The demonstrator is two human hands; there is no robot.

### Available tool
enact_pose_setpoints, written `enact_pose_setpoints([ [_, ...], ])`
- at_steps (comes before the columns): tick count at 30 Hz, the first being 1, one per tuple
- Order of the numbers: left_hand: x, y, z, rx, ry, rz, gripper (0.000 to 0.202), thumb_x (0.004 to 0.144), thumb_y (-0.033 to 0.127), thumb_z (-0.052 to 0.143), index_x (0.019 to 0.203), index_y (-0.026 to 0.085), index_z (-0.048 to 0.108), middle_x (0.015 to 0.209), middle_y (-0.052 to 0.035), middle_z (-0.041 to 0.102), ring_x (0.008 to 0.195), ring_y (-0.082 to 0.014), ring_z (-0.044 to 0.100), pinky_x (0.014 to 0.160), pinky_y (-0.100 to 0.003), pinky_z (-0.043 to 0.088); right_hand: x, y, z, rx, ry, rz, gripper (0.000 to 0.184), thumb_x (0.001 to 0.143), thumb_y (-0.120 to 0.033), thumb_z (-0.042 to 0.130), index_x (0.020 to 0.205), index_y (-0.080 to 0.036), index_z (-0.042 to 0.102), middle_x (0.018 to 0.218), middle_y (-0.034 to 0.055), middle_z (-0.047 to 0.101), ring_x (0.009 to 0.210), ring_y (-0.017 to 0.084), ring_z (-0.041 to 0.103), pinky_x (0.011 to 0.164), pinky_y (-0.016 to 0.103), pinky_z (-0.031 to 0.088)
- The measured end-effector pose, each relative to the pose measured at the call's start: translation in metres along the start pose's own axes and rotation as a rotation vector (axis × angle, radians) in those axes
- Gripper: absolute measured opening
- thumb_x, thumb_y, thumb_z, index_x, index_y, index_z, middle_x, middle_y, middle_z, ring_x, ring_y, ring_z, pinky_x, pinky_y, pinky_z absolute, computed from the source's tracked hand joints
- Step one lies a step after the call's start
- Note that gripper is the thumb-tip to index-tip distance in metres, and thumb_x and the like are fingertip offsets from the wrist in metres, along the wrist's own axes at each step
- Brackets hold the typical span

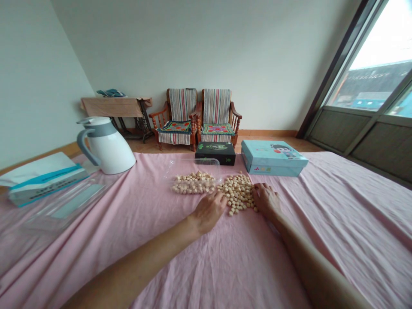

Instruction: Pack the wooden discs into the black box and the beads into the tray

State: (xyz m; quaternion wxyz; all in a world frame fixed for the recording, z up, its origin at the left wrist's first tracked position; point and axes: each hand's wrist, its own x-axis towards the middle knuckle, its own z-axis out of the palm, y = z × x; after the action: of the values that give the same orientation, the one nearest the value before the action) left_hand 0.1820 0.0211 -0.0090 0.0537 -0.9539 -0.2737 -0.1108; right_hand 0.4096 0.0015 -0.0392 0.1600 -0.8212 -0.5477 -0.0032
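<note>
A loose pile of small, round, pale tan seeds point(238, 191) lies on the pink cloth between my two hands. At the left edge of the pile, my left hand point(209, 211) has its fingers curled together; whatever they hold, if anything, is hidden. My right hand point(268, 200) rests against the right edge with its fingers stretched toward the seeds and slightly apart. Just beyond my left hand sits a clear plastic container point(210, 162), with more of the same tan seeds point(193, 183) in it.
Behind the seeds stand a black box point(215, 153) and a light blue box point(273, 159). On the left are a white-and-grey jug point(112, 148), a white-and-blue package point(48, 182) and a clear plastic sheet or case point(75, 201). The pink cloth point(231, 266) has folds. Two wooden chairs point(195, 111) stand beyond.
</note>
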Motion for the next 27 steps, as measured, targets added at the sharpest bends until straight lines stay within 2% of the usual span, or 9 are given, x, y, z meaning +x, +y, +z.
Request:
enact_pose_setpoints([
  [6, 0.001, -0.006, 0.016, -0.114, 0.027, -0.12, 0.01, 0.086, 0.008, 0.048, 0.089, 0.017, 0.052, 0.096, -0.0068, 0.059, 0.095, -0.0225, 0.056, 0.084, -0.037, 0.047, 0.002, 0.003, 0.003, -0.002, -0.01, 0.007, 0.035, 0.091, -0.03, 0.035, 0.113, -0.019, 0.059, 0.118, 0.0105, 0.06, 0.108, 0.024, 0.052, 0.085, 0.036, 0.034],
  [12, 0.005, -0.009, 0.022, -0.186, 0.084, -0.157, 0.011, 0.083, 0.009, 0.052, 0.09, 0.018, 0.051, 0.097, -0.0053, 0.06, 0.095, -0.0211, 0.057, 0.084, -0.035, 0.047, 0.003, 0.002, 0.003, 0.005, -0.023, 0.017, 0.035, 0.091, -0.03, 0.035, 0.114, -0.018, 0.058, 0.12, 0.0106, 0.059, 0.11, 0.025, 0.051, 0.085, 0.036, 0.034],
  [16, 0.005, -0.005, 0.021, -0.207, 0.047, -0.144, 0.013, 0.083, 0.007, 0.049, 0.089, 0.017, 0.053, 0.096, -0.0056, 0.061, 0.095, -0.02, 0.057, 0.084, -0.033, 0.047, 0.003, 0.001, 0.002, 0.013, -0.027, 0.022, 0.036, 0.092, -0.03, 0.034, 0.114, -0.018, 0.059, 0.12, 0.0109, 0.059, 0.111, 0.025, 0.051, 0.085, 0.036, 0.034],
  [19, 0.001, -0.001, 0.008, -0.224, 0.068, -0.085, 0.011, 0.084, 0.009, 0.05, 0.088, 0.018, 0.053, 0.093, -0.0041, 0.061, 0.092, -0.0181, 0.057, 0.082, -0.03, 0.046, 0.004, 0.002, 0.002, 0.009, -0.031, 0.022, 0.035, 0.092, -0.03, 0.034, 0.113, -0.018, 0.06, 0.119, 0.0108, 0.059, 0.11, 0.024, 0.051, 0.085, 0.036, 0.034],
  [21, 0.0, -0.003, -0.008, -0.213, 0.145, -0.046, 0.008, 0.086, 0.012, 0.05, 0.088, 0.018, 0.054, 0.091, -0.0037, 0.06, 0.09, -0.0174, 0.057, 0.08, -0.029, 0.046, 0.004, 0.002, 0.002, 0.005, -0.021, 0.017, 0.035, 0.092, -0.031, 0.034, 0.112, -0.018, 0.06, 0.118, 0.0108, 0.06, 0.109, 0.024, 0.052, 0.084, 0.036, 0.034],
  [25, 0.008, -0.025, -0.046, -0.142, 0.427, -0.099, 0.012, 0.091, 0.017, 0.044, 0.09, 0.018, 0.057, 0.088, -0.005, 0.06, 0.088, -0.0186, 0.056, 0.081, -0.032, 0.046, 0.003, 0.002, 0.002, 0.013, -0.01, 0.011, 0.035, 0.091, -0.031, 0.034, 0.111, -0.018, 0.06, 0.117, 0.0106, 0.06, 0.109, 0.025, 0.051, 0.083, 0.036, 0.035],
  [27, 0.012, -0.037, -0.058, -0.11, 0.568, -0.161, 0.015, 0.09, 0.017, 0.047, 0.102, 0.017, 0.057, 0.099, -0.0067, 0.061, 0.096, -0.0207, 0.055, 0.087, -0.036, 0.045, 0.002, 0.002, 0.002, 0.016, -0.015, 0.01, 0.035, 0.091, -0.031, 0.034, 0.112, -0.018, 0.06, 0.118, 0.0106, 0.06, 0.11, 0.025, 0.051, 0.084, 0.036, 0.035],
])
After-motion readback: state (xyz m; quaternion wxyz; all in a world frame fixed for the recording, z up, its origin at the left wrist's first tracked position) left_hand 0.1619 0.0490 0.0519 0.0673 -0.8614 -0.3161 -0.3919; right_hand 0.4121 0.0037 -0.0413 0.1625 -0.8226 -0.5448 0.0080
